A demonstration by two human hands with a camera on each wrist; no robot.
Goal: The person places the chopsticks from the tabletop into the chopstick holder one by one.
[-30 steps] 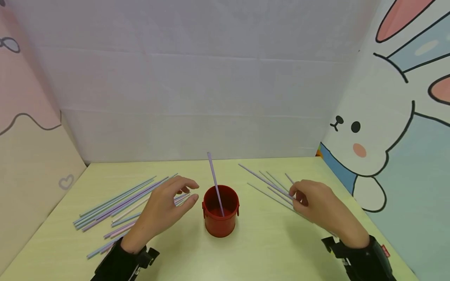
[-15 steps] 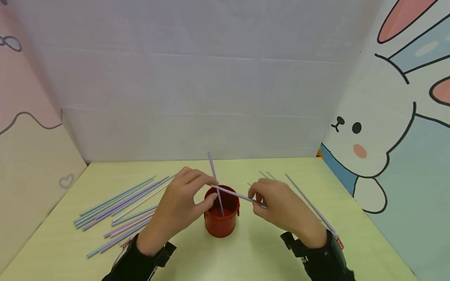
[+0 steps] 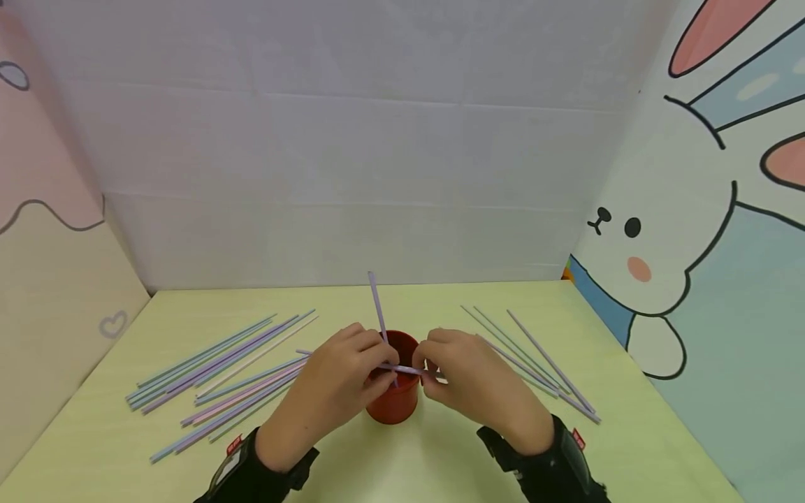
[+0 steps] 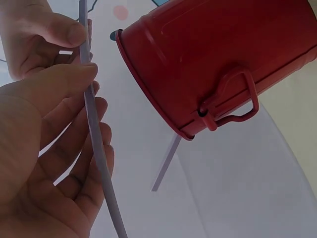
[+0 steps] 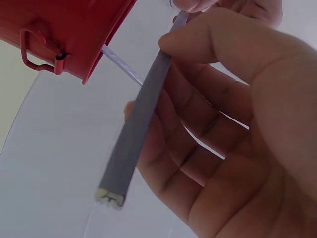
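Over a small red bucket (image 3: pixel 393 409), both hands hold one thin purple stick (image 3: pixel 405 369) crosswise near the rim. My left hand (image 3: pixel 342 370) pinches it between thumb and fingers on the left; my right hand (image 3: pixel 478 377) pinches it close by on the right. In the left wrist view the held stick (image 4: pixel 97 139) curves slightly and passes along the fingers. The right wrist view shows its near end, pale and uneven, beyond the right thumb (image 5: pixel 193 42). Another purple stick (image 3: pixel 377 304) stands tilted in the bucket, its top above the rim.
Several blue, purple, pink and white sticks (image 3: pixel 207 363) lie loosely side by side on the pale yellow table (image 3: pixel 402 468), left of the bucket. A smaller group of sticks (image 3: pixel 534 349) lies on the right. A white sheet (image 3: pixel 352 154) hangs behind the table.
My right hand has brought a purple stick from the right-hand group to the bucket. My left hand has moved right and now grips it too. Both hands have drawn closer together.
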